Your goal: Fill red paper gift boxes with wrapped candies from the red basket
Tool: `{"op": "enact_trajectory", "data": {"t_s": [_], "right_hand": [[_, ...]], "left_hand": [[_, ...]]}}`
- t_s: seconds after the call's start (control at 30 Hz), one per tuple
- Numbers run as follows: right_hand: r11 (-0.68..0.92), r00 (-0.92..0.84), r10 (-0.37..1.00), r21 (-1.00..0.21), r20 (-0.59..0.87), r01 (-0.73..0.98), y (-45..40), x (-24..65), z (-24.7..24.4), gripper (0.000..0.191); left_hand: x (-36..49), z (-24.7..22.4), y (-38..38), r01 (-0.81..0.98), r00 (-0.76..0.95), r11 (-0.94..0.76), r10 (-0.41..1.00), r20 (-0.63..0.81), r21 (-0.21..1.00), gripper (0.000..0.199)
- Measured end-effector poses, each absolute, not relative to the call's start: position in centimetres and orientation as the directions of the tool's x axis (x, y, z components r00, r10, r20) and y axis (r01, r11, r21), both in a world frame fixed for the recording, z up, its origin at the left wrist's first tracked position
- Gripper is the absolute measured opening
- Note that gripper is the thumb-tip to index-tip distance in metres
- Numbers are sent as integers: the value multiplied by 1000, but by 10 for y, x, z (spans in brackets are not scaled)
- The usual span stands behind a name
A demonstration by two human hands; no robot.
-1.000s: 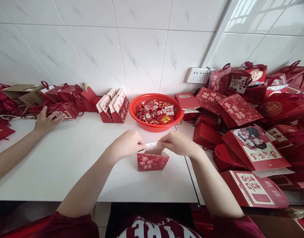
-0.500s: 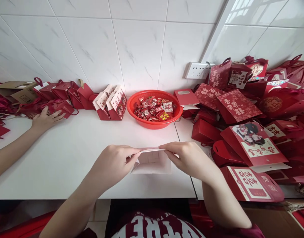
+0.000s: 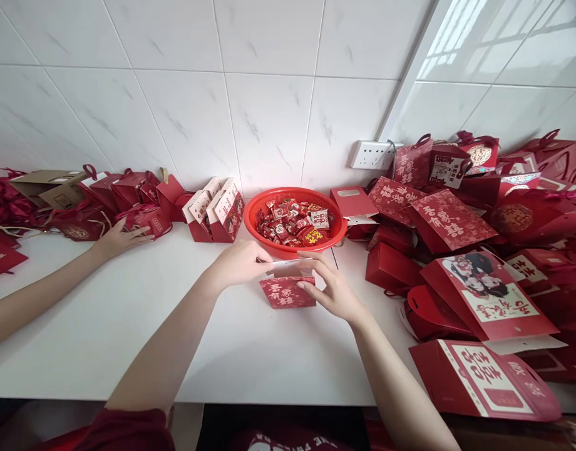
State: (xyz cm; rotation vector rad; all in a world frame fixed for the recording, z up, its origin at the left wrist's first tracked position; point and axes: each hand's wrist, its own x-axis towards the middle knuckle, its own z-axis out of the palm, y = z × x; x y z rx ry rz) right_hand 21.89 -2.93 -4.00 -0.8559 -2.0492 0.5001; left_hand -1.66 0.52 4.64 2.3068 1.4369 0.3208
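A white tiled wall fills the top of the frame, above a white table spanning the middle. A heap of red printed boxes crowds the right side; a row of ribboned red packages lines the left. At centre, against the wall, sits a red plastic basket, with two pale-topped boxes standing just left of it. The person's left hand, near the frame's centre, pinches the pale rear flap of a small red box between thumb and fingers. The right hand straddles the box's right end, thumb against the front panel, fingers spread over the rear edge; whether it grips cannot be told. The open-topped red box rests just below the basket. A co-worker's hand touches a package at left. A socket strip hangs upper right of centre. Small wrapped packets fill the basket.
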Motion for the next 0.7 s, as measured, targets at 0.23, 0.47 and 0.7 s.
{"op": "enact_trajectory", "data": {"t_s": [0.23, 0.47, 0.7], "right_hand": [[670, -344, 742, -644, 576, 368, -30, 213, -67, 23], [669, -372, 738, -536, 563, 515, -24, 215, -78, 12], [682, -344, 696, -433, 630, 589, -21, 210, -88, 22]], "left_hand": [[-9, 62, 53, 787, 550, -394, 797, -251, 475, 25], [-4, 87, 98, 754, 627, -392, 667, -401, 527, 23], [-9, 45, 191, 916, 363, -293, 897, -254, 273, 30]]}}
